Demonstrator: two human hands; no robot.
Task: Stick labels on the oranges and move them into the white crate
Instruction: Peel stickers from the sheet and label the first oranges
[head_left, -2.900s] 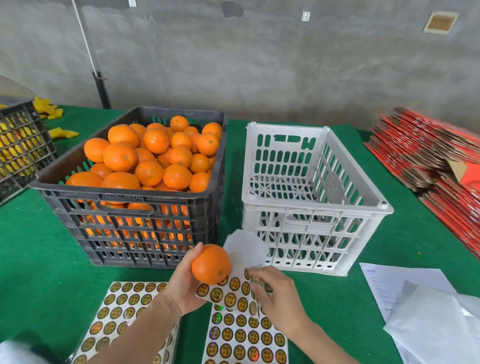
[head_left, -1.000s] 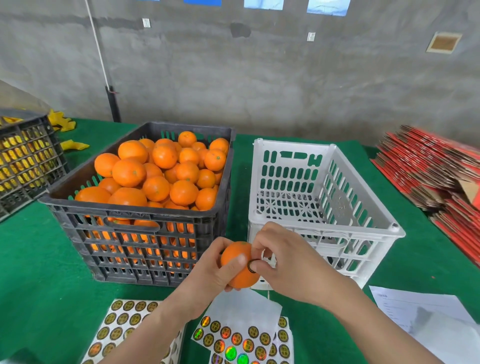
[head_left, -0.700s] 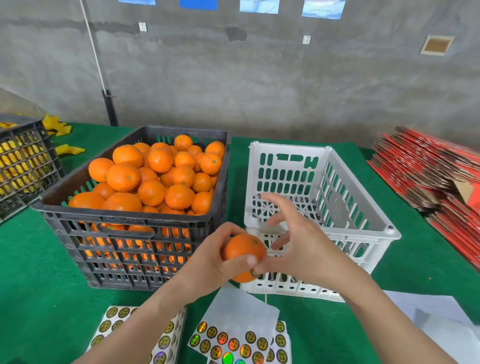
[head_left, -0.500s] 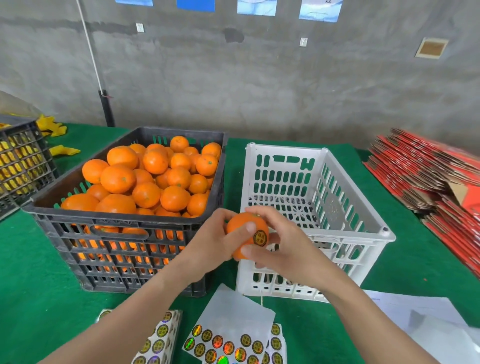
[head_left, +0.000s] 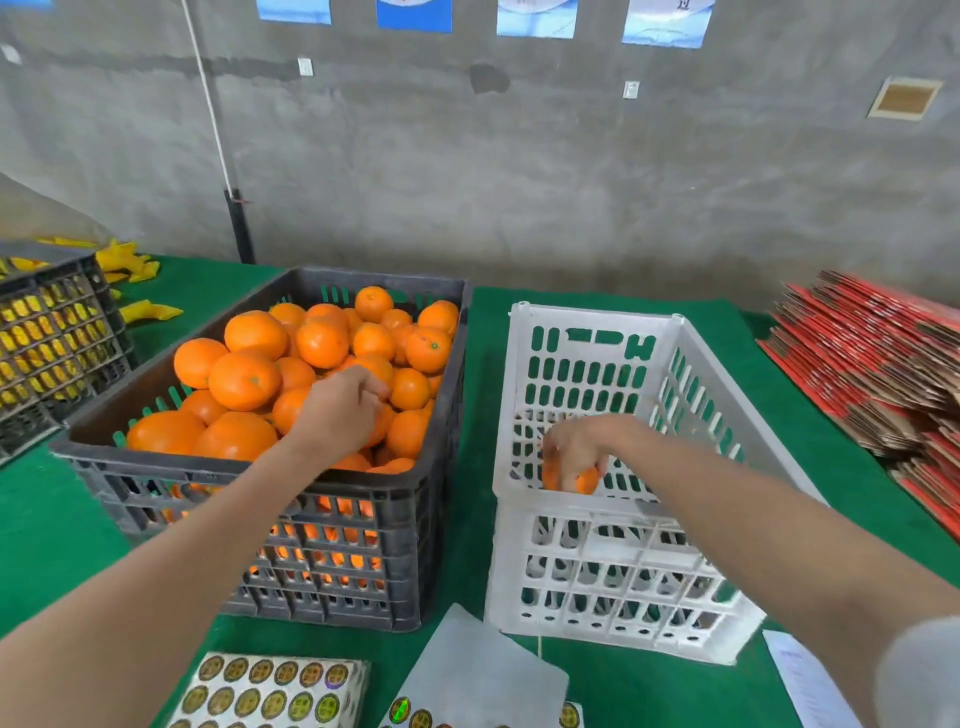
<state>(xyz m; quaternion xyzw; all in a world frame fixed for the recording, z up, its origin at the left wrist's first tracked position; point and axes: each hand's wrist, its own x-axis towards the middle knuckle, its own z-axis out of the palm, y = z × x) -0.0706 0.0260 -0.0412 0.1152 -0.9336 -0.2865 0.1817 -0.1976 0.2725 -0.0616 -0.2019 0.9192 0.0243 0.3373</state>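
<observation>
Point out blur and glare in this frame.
Head view: the right hand and the round orange it grips inside the white plastic crate are motion-smeared; the stack of red flattened cardboard at right is blurred; the left hand over the piled oranges in the dark grey crate looks sharper; light is even, no strong glare.

Three crates stood on the table: one black crate (head_left: 332, 519) at nine o'clock, one white crate (head_left: 613, 566) at three o'clock, and one dark crate (head_left: 52, 338) farther off at ten o'clock; two hands showed, a left hand (head_left: 337, 410) and a right hand (head_left: 571, 447); one orange (head_left: 584, 480) was in the white crate; the oranges (head_left: 244, 379) heaped in the black crate were too many to count, well over twenty on top; two sticker sheets (head_left: 270, 691) lay at six o'clock; four posters (head_left: 414, 13) hung at twelve o'clock.
</observation>
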